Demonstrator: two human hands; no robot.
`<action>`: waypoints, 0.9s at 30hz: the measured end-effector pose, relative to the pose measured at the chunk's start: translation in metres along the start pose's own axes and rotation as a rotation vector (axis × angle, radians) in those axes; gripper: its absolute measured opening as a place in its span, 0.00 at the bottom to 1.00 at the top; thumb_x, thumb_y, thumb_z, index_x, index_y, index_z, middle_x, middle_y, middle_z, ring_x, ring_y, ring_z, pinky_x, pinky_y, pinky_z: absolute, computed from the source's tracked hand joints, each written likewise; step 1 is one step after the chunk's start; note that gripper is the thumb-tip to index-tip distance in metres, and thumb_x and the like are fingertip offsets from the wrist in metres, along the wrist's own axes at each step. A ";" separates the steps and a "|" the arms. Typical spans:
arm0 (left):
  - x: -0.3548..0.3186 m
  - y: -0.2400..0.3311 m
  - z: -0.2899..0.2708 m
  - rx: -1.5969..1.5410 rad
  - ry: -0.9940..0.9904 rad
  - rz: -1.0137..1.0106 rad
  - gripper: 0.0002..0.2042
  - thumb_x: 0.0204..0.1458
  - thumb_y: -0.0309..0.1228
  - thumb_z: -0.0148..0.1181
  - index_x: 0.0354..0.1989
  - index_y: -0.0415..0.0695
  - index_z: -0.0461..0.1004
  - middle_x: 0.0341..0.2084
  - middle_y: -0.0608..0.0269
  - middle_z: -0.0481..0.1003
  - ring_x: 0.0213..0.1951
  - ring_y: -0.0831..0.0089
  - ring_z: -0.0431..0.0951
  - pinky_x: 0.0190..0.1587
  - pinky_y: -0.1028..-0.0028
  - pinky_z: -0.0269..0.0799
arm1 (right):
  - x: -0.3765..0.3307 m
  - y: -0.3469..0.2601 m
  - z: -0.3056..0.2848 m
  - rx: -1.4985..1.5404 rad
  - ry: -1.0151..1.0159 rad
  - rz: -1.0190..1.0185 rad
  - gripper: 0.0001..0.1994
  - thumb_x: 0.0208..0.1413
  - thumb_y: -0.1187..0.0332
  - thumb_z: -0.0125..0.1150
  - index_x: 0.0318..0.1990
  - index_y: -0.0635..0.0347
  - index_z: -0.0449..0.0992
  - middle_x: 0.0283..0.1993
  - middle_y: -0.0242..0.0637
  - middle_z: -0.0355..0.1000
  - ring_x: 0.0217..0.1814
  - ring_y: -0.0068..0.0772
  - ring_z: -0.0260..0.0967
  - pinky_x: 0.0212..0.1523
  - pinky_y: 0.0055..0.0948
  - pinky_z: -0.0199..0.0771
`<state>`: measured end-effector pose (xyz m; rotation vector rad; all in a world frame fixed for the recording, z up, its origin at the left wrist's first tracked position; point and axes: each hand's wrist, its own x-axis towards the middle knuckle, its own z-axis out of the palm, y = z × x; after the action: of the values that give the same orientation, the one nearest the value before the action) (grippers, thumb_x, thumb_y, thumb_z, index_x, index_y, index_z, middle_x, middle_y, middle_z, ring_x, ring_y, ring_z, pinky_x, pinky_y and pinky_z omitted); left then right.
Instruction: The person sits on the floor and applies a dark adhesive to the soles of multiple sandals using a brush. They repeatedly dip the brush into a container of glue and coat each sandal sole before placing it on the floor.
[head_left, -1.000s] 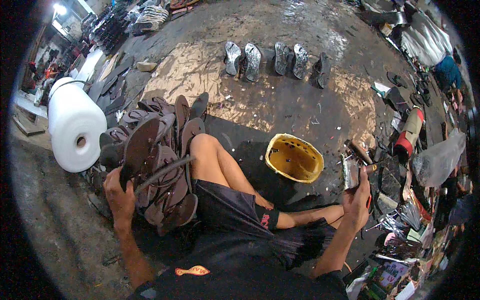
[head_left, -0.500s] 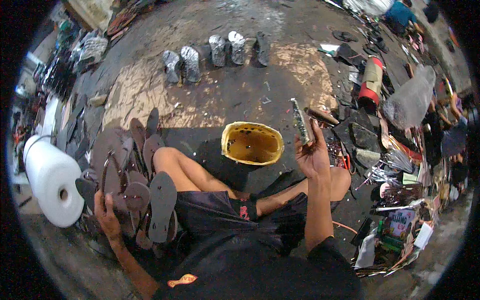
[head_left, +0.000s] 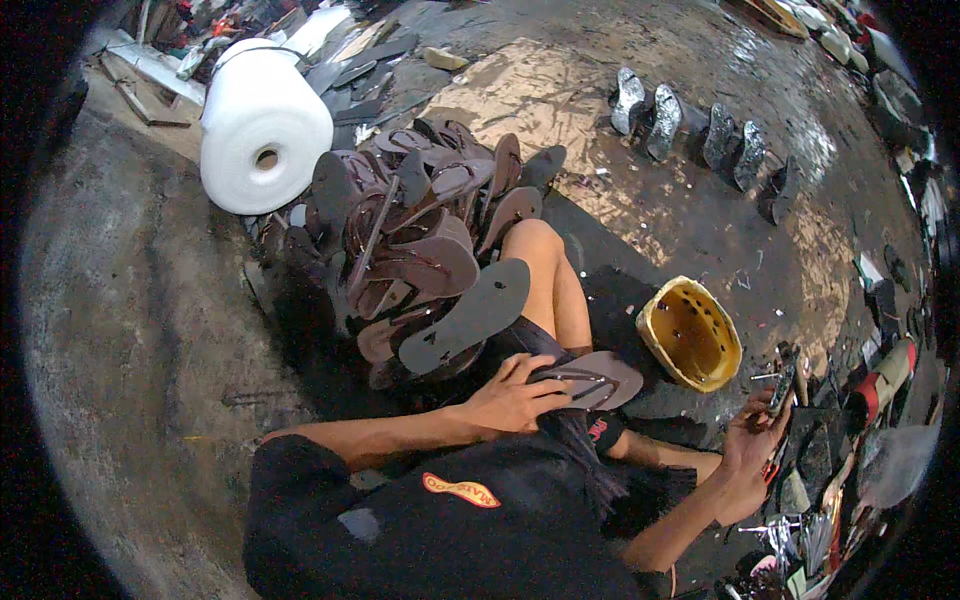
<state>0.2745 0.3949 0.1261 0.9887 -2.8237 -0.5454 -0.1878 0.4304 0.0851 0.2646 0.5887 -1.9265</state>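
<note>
My left hand (head_left: 517, 396) is closed around one end of a grey-brown flip-flop (head_left: 607, 381), which lies across my lap with its dark straps upward. In my right hand (head_left: 752, 440) is a flat, dark, brush-like tool (head_left: 786, 382), gripped beyond my right knee; its exact kind is hard to make out. A yellow tub (head_left: 650, 338) with a brown coating inside stands between the two hands, farther out. Against my left leg rises a heap of brown flip-flops (head_left: 425, 250), with a dark grey sole (head_left: 468, 315) on the near side.
A large white foam roll (head_left: 235, 135) stands beyond the heap at the left. Several sole-shaped pieces with shiny tops (head_left: 664, 122) are set out on a stained sheet (head_left: 500, 92). A red-ended cylinder (head_left: 885, 380) and scraps clutter the right side.
The view has swung left. My left hand has come from the heap to my lap with a flip-flop in it. My right hand keeps its tool, now lower beside my right knee.
</note>
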 end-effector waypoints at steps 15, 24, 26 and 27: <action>0.074 -0.021 -0.066 -2.320 -0.169 -0.538 0.26 0.64 0.42 0.55 0.65 0.36 0.73 0.57 0.46 0.79 0.52 0.55 0.83 0.58 0.59 0.80 | -0.014 0.041 0.054 -0.449 0.218 -0.369 0.08 0.67 0.62 0.70 0.47 0.53 0.81 0.29 0.24 0.77 0.22 0.18 0.69 0.24 0.22 0.71; 0.125 -0.001 -0.042 -2.449 0.045 -0.324 0.31 0.66 0.49 0.56 0.71 0.41 0.67 0.61 0.39 0.76 0.51 0.46 0.83 0.51 0.52 0.85 | -0.036 0.085 0.153 -1.031 -0.153 -0.660 0.21 0.59 0.69 0.76 0.57 0.64 0.77 0.47 0.35 0.83 0.47 0.28 0.82 0.51 0.29 0.83; 0.130 0.003 -0.039 -2.386 0.007 -0.221 0.30 0.65 0.44 0.56 0.73 0.44 0.66 0.63 0.45 0.75 0.56 0.51 0.81 0.55 0.51 0.82 | -0.040 0.093 0.174 -1.444 -0.441 -0.542 0.15 0.55 0.68 0.80 0.45 0.63 0.81 0.42 0.34 0.83 0.43 0.26 0.81 0.48 0.31 0.82; 0.131 0.005 -0.038 -2.289 -0.019 -0.178 0.30 0.66 0.41 0.56 0.75 0.45 0.64 0.65 0.49 0.74 0.60 0.54 0.78 0.59 0.51 0.80 | -0.041 0.100 0.184 -1.440 -0.619 -0.927 0.14 0.52 0.69 0.83 0.41 0.62 0.82 0.39 0.33 0.83 0.40 0.26 0.80 0.43 0.30 0.81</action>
<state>0.1768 0.3061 0.1603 0.4035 -0.5182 -2.4538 -0.0653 0.3358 0.2325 -1.6718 1.6156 -1.6870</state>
